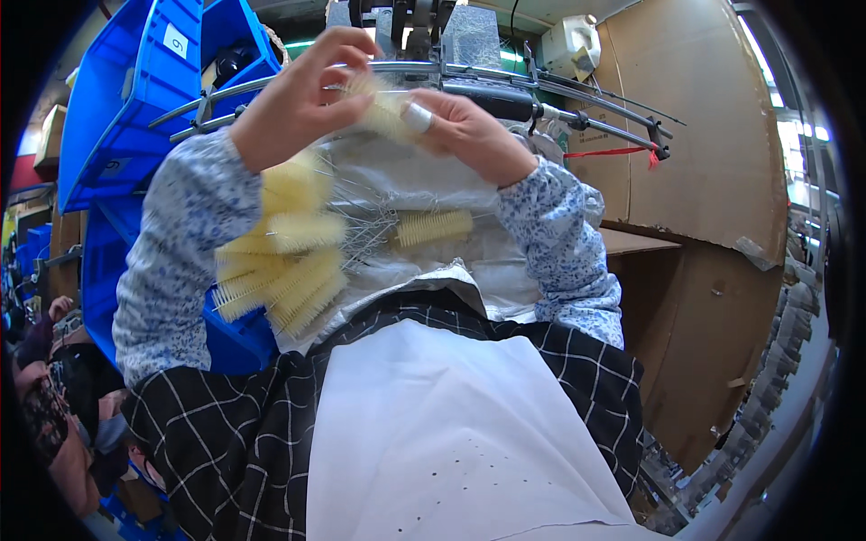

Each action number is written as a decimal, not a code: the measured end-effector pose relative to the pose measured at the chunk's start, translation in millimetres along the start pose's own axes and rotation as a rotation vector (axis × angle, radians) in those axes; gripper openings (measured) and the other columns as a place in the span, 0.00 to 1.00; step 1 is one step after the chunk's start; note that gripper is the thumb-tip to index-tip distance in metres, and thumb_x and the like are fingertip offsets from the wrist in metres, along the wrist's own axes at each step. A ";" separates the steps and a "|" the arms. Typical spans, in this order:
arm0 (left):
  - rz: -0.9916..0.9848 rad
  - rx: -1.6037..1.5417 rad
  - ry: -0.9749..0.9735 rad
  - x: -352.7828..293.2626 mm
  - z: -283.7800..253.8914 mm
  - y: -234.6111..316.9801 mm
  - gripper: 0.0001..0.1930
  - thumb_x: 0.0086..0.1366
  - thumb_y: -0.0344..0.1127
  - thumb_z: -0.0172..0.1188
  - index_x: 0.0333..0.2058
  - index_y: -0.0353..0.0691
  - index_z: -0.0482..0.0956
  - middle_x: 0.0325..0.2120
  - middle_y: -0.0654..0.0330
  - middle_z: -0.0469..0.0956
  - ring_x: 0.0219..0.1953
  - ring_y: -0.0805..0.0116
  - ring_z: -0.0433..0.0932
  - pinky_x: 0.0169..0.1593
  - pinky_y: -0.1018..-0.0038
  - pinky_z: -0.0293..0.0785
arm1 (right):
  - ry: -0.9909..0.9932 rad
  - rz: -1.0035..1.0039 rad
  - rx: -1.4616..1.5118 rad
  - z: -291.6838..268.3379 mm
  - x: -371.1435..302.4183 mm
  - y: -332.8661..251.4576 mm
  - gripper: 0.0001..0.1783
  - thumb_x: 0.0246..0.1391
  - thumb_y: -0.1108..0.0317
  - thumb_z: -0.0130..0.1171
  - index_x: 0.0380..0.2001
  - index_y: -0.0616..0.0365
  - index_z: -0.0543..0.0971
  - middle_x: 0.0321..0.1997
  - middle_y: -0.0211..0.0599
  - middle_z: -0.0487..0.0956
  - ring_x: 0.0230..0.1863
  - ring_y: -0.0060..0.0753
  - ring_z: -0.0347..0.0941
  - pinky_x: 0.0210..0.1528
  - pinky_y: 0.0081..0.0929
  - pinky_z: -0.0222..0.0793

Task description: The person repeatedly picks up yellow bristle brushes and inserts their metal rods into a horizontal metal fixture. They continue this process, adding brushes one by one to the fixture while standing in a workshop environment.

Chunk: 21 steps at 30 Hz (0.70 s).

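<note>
A pale yellow bristle brush (388, 115), smeared by motion, is held up between my two hands in front of the metal rods. My right hand (478, 135) grips its right end, the thumb wrapped in a white covering. Curled around the other end are the fingers of my left hand (311, 99). Below my left forearm lies a pile of similar yellow brushes (293, 261), their thin twisted wire stems (365, 225) pointing right. One single brush (435, 227) rests apart on the pale, wrinkled sheet covering the work surface (397, 171).
Metal rods (577, 95) of a machine cross the far side, with a red ribbon (613, 153) tied on the right. Blue bins (126, 108) stand at the left. Tall cardboard (695, 126) walls off the right. A white jug (571, 47) sits at the back.
</note>
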<state>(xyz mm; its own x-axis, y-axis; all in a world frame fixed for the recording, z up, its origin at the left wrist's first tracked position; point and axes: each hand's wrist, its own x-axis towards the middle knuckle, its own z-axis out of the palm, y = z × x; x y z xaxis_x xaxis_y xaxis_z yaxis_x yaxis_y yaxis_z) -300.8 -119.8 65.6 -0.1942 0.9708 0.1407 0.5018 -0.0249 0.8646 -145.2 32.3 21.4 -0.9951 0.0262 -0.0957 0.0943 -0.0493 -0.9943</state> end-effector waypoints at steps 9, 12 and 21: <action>-0.390 0.513 -0.286 -63.5 -56.2 -6.4 0.21 0.48 0.32 0.54 0.43 0.38 0.65 0.42 0.56 0.67 0.49 0.61 0.63 0.56 0.70 0.55 | 0.783 0.070 -1.541 -110.5 40.5 56.6 0.18 0.48 0.68 0.46 0.42 0.32 0.72 0.33 0.32 0.73 0.39 0.34 0.66 0.43 0.35 0.59; -0.319 0.410 -0.231 -65.0 -56.7 -8.9 0.17 0.47 0.28 0.52 0.39 0.37 0.66 0.38 0.57 0.68 0.44 0.64 0.66 0.52 0.73 0.58 | 0.783 0.102 -1.544 -108.9 45.1 54.7 0.18 0.48 0.68 0.45 0.42 0.32 0.72 0.34 0.31 0.73 0.41 0.34 0.65 0.45 0.35 0.57; -0.285 -0.069 -0.065 -62.0 -72.3 -6.3 0.12 0.48 0.23 0.50 0.35 0.38 0.65 0.30 0.65 0.63 0.28 0.81 0.69 0.34 0.86 0.68 | 0.669 0.116 -1.488 -120.5 54.2 61.1 0.18 0.49 0.66 0.45 0.44 0.31 0.71 0.39 0.30 0.72 0.44 0.34 0.62 0.47 0.37 0.55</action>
<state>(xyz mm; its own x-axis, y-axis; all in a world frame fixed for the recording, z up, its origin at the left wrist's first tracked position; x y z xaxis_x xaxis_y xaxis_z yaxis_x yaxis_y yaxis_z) -352.9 -197.1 86.2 -0.2632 0.9543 -0.1413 0.3762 0.2364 0.8959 -189.7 151.0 -50.2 -0.8285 0.5137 0.2232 0.5024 0.8577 -0.1091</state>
